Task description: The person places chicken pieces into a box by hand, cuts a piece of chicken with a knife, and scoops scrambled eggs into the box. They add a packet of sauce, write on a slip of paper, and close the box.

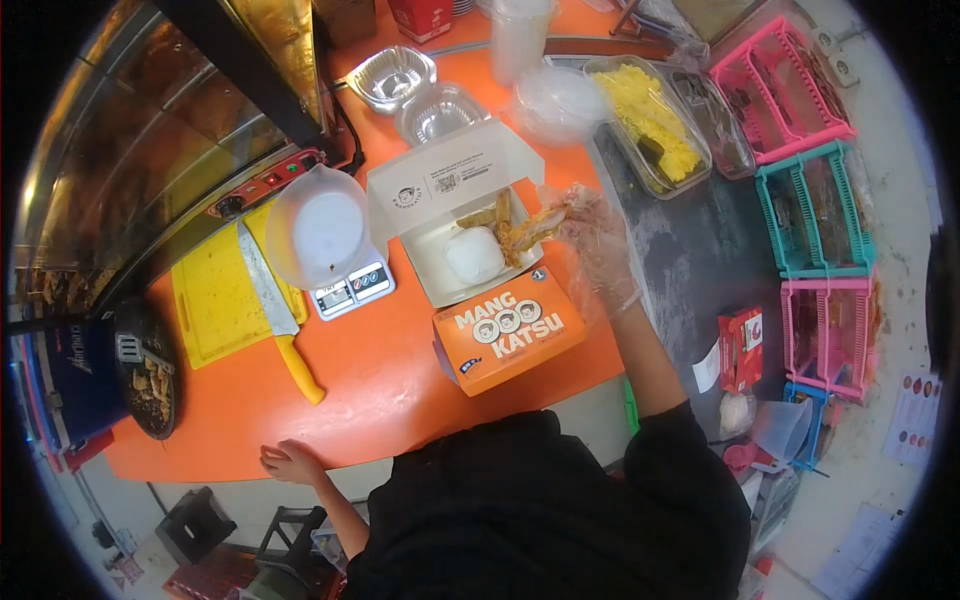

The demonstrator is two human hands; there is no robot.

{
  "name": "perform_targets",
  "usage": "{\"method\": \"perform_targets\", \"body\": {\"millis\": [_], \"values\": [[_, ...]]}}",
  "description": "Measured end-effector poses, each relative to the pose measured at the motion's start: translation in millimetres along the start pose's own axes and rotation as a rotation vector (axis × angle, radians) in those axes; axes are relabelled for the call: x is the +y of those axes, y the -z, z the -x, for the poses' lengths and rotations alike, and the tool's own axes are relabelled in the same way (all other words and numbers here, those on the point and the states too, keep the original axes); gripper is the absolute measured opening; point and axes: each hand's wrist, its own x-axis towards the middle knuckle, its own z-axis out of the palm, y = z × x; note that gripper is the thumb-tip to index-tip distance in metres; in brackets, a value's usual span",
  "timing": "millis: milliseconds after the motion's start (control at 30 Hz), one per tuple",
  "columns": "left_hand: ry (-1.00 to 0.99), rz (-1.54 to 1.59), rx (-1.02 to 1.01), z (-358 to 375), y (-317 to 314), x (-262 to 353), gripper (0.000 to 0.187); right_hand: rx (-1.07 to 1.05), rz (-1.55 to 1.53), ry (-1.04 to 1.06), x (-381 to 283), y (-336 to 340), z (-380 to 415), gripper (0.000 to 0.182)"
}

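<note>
My right hand (597,240), in a clear plastic glove, pinches a piece of fried food (538,229) that looks like breaded chicken, at the right side of an open takeaway box (432,265). Inside the box lie a white rounded mound (474,255), seemingly wrapped rice, and more browned fried strips (503,214). An orange printed box (510,330) stands in front of it, nearer to me. At the table's front edge rests my bare left hand (291,461), fingers extended and holding nothing.
On the orange table (370,400) a knife (276,305) lies over a yellow cutting board (212,305), beside a kitchen scale (355,290) bearing a plastic bowl (322,225). Foil trays (392,78) and a tub of yellow food (650,130) sit behind. Coloured baskets (815,210) line the right.
</note>
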Motion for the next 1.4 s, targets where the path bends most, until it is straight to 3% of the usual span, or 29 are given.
{"method": "perform_targets", "body": {"millis": [100,167,200,267,300,367,400,467,500,567,700,767,800,867,900,967,1100,1167,1300,1367,1400], "values": [[-0.011,-0.012,-0.002,-2,-1,-3,0.051,-0.016,0.155,-0.034,-3,-2,-9,0.031],[-0.014,-0.015,-0.022,-2,-1,-4,0.051,-0.276,0.409,-0.101,-9,-8,-18,0.01],[-0.015,0.011,-0.016,-2,-1,-4,0.051,-0.276,0.409,-0.103,-2,-4,-24,0.01],[-0.016,0.034,-0.008,-2,-1,-3,0.051,-0.601,1.238,-0.026,13,1,-32,0.014],[-0.024,0.033,-0.002,-1,0,-3,0.051,-0.602,1.235,-0.029,16,-3,-30,0.014],[-0.031,0.032,0.01,0,1,0,0.051,-0.169,0.782,-0.274,20,-15,-26,0.019],[-0.024,0.024,0.006,0,1,0,0.051,-0.171,0.779,-0.274,33,-9,-30,0.019],[-0.019,0.015,0.003,-2,0,-3,0.051,-0.144,1.337,0.404,58,-2,-39,0.02],[-0.013,0.012,0.0,-2,-3,-6,0.051,-0.143,1.335,0.404,57,-8,-39,0.02],[-0.006,0.008,-0.006,-3,-4,-8,0.051,-0.027,1.563,-0.07,47,-32,-41,0.019],[0.012,0.009,-0.013,-2,-1,-3,0.051,-0.091,1.879,-0.171,65,-48,-46,0.026],[0.018,0.01,-0.011,-2,0,0,0.051,-0.11,2.013,0.078,122,-5,-58,0.024],[0.026,0.02,-0.009,-1,1,1,0.051,-0.112,2.011,0.085,100,-21,-57,0.024],[0.044,0.03,-0.004,-1,2,4,0.051,-0.137,1.714,-0.125,57,-48,-49,0.024],[0.05,0.051,-0.004,0,3,6,0.051,-0.143,1.716,-0.121,56,-46,-45,0.024],[0.06,0.073,-0.006,1,4,7,0.052,-0.065,1.324,0.07,52,-39,-38,0.023],[0.017,0.082,-0.004,-1,1,1,0.051,-0.032,1.324,0.266,49,-35,-32,0.026],[0.013,0.092,-0.004,0,2,2,0.051,-0.033,1.26,0.455,48,-32,-28,0.013],[0.036,0.044,-0.01,1,6,10,0.05,-0.029,1.338,0.504,33,-42,-19,0.015],[0.036,0.036,0.003,1,3,5,0.049,-0.066,1.464,0.694,29,-41,-16,0.019],[0.013,0.036,0.013,0,0,0,0.049,-0.065,1.464,0.693,26,-41,-15,0.019]]}}
